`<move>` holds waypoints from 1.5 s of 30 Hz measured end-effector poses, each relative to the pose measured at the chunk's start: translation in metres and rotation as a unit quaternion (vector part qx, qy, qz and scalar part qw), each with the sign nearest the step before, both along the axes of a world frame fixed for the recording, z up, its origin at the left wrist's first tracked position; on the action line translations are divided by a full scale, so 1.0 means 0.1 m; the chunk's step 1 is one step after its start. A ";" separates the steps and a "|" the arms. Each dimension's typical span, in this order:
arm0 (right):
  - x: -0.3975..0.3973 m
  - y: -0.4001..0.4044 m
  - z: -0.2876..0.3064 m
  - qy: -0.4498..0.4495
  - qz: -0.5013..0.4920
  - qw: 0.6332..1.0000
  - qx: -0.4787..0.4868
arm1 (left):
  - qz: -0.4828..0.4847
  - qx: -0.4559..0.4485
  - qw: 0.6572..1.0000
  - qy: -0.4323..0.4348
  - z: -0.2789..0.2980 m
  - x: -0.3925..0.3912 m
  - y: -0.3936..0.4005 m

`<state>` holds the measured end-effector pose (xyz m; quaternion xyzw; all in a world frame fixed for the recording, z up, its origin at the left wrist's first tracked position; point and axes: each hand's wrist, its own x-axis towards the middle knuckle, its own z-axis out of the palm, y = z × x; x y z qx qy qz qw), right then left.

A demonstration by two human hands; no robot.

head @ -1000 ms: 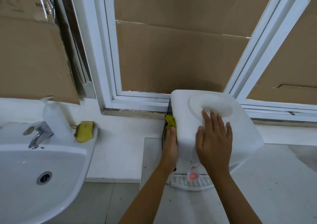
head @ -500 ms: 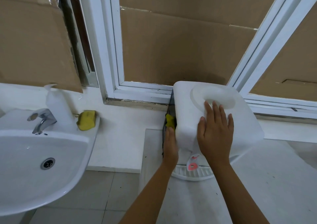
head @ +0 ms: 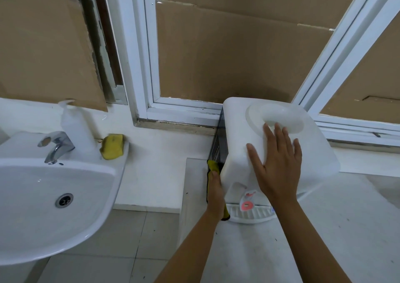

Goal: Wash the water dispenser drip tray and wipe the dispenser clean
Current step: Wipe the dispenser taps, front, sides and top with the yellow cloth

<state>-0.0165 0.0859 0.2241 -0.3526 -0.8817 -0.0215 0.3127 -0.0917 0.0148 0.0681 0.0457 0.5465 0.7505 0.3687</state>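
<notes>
A white countertop water dispenser [head: 313, 157] stands on the white counter by the window, its bottle well on top. My right hand [head: 276, 161] lies flat on its top front, fingers spread and reaching the rim of the well. My left hand [head: 215, 190] presses a yellow cloth [head: 213, 166] against the dispenser's left side, beside the dark vented panel. The white ribbed drip tray [head: 249, 215] sits at the dispenser's front base under a tap with a red ring.
A white sink [head: 43, 207] with a chrome tap [head: 56, 146] is at left. A translucent soap bottle [head: 75, 126] and a yellow sponge [head: 112, 145] rest on its rim. White window frames backed by cardboard rise behind. Tiled floor shows between sink and counter.
My left hand has slid the yellow cloth down and forward along the dispenser's left side, so more vented panel shows. My right hand stays on top. The camera has shifted left.
</notes>
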 end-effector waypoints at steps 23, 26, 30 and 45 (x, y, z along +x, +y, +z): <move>0.01 -0.02 0.02 -0.032 0.010 0.999 0.026 | -0.038 -0.070 0.993 -0.091 -0.40 -0.13 0.09; 0.00 -0.01 0.02 -0.032 0.010 0.999 0.024 | -0.038 -0.043 0.997 -0.056 -0.40 -0.09 0.15; 0.00 -0.02 0.02 -0.022 0.011 0.999 0.026 | -0.045 0.038 0.998 -0.002 0.27 -0.12 -0.02; 0.00 -0.02 0.03 -0.023 0.015 1.000 0.012 | -0.062 0.115 0.977 0.169 1.22 -0.88 0.58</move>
